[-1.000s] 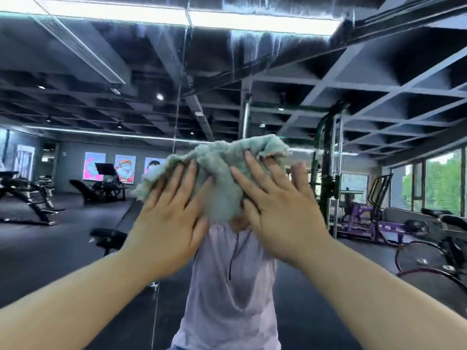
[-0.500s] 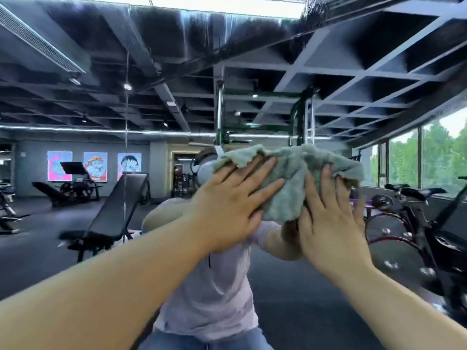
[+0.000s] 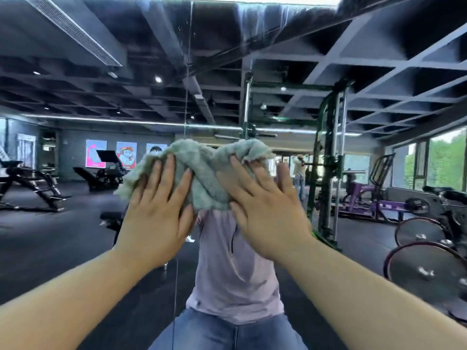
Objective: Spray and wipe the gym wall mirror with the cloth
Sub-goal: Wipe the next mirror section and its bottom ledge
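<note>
We press the cloth flat against the mirror, where it lies across the vertical seam between two panes, well below the top edge. The left grip and right grip sit side by side on the cloth's lower half. Each is spread wide with straight fingers and pinches nothing, and we judge this spreads the pressure so the bunched cloth drags evenly over the glass. Two palms also cover a wider swath. Streaks show near the top edge, so that part likely needs wiping yet. We see no spray bottle.
</note>
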The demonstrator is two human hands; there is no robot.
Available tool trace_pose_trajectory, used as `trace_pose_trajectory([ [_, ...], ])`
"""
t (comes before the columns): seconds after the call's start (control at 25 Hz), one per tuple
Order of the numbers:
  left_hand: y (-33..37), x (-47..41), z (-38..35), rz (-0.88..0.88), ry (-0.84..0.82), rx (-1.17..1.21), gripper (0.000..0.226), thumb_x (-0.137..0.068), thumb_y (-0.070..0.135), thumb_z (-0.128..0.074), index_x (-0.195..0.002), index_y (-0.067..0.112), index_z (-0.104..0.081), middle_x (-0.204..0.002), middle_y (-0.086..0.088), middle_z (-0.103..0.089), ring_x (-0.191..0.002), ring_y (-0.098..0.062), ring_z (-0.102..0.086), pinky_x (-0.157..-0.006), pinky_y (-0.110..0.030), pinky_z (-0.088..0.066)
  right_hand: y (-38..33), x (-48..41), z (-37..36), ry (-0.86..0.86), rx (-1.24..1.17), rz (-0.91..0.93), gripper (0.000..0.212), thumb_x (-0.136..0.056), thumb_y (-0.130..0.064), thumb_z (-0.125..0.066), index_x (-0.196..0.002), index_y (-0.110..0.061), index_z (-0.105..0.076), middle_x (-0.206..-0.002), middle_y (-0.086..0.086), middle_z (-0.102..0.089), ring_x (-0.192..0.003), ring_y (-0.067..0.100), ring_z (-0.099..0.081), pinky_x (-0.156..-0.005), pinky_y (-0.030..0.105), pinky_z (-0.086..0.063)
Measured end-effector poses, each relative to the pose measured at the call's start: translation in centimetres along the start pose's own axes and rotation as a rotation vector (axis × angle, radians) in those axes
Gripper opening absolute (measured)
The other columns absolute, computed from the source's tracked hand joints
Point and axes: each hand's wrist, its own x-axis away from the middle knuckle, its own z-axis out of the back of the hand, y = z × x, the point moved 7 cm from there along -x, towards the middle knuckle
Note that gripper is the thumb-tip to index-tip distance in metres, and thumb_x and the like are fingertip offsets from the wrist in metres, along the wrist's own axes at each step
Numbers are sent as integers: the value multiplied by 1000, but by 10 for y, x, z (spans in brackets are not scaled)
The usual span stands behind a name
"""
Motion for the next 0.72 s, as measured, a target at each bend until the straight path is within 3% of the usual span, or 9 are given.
trace_pose_trajectory([
  [0.16,37,-66,11,-117,61,52,63,-91,38,-34,-151,19,-29,-159,-16,-18,-146,-33,-19,-115,-51,-17,87,-10,19,15,33,-211,55,-98,-51,-10,-150,-46,7,-159,-15,12,-149,19,-4,-111,48,19],
  [0.28,97,-102,13,-204,119,96,62,-90,35,-36,-150,21,-33,-159,-12,-21,-146,-30,-20,-117,-47,-11,143,22,23,39,24,-433,57,-97,-48,-10,-150,-44,9,-161,-13,10,-149,20,-4,-114,51,11],
  [0.4,154,-57,-3,-364,123,107,59,-91,33,-38,-149,23,-36,-158,-10,-25,-145,-28,-25,-115,-45,-16,136,100,-11,8,-12,-597,58,-99,-39,-18,-153,-35,3,-163,-4,2,-148,24,-10,-116,57,-2],
  [0.48,156,-20,-12,-432,116,90,58,-92,33,-40,-148,22,-38,-157,-10,-26,-144,-27,-26,-111,-45,-24,114,136,-32,-20,-36,-599,59,-97,-38,-20,-153,-30,-1,-161,-1,-1,-145,29,-15,-116,58,-10],
  [0.56,131,-15,-14,-425,113,34,59,-92,36,-41,-149,22,-36,-157,-11,-25,-144,-29,-25,-110,-46,-25,102,123,-33,-22,-73,-523,59,-97,-40,-18,-152,-33,0,-161,-3,0,-146,28,-12,-116,55,-4],
  [0.72,63,-56,0,-190,144,-14,65,-90,38,-38,-151,18,-28,-159,-17,-18,-146,-34,-19,-116,-47,-14,79,16,4,53,-117,-362,58,-100,-40,-21,-152,-42,6,-162,-7,12,-149,21,3,-115,51,12],
])
